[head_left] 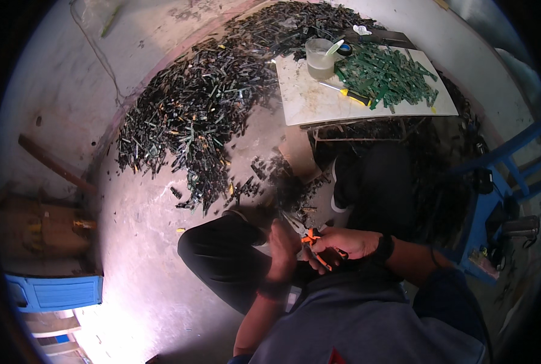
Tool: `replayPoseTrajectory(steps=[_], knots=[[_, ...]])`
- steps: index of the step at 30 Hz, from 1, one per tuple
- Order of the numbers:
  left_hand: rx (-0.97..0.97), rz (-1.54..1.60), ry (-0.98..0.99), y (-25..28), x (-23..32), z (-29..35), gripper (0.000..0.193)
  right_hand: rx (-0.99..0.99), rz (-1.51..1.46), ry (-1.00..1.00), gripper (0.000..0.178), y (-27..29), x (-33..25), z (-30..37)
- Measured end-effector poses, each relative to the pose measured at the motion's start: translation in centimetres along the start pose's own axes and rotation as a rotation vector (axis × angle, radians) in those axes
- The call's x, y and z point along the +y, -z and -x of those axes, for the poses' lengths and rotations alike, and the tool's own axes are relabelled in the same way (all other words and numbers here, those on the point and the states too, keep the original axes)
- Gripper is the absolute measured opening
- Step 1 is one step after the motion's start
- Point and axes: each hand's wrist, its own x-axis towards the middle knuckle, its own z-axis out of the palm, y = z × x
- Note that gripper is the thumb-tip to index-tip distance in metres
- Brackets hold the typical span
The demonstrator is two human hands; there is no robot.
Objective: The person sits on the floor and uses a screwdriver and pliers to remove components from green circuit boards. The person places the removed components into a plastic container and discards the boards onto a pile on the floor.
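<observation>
"Pale floor spread across the left; what lay beyond?"

"Dark strips, heaped toward the wall, perhaps to keep the middle open."

"And the left hand?"

"Curled in, close to the working end of some pliers, maybe to steady a piece. I couldn't tell what it pinched."

"Where were those pliers?"

"Near centre, their orange handles wrapped by the right hand, likely for a firm squeeze."

"Farther right?"

"At the far side, a white board bore a cup, a screwdriver and piled green strips, apparently kept apart from the dark ones."
</observation>
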Motion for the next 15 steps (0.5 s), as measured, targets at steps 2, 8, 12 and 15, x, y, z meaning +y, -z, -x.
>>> replayPoseTrajectory(steps=[2,8,12,15], knots=[[-0.017,-0.050,-0.037,-0.1,0.0,0.2,0.045,-0.020,-0.118,0.025,0.027,0.2,0.7,-0.2],[-0.006,-0.067,0.004,-0.4,0.1,0.1,0.043,-0.030,-0.159,0.034,0.027,0.8,1.8,-0.6],[0.011,-0.005,0.051,-1.0,0.7,1.2,0.043,0.032,0.037,-0.016,0.027,0.7,0.9,0.1],[-0.054,0.012,0.024,-1.1,0.7,1.3,0.043,0.059,-0.044,-0.003,0.025,-0.1,0.7,0.5]])
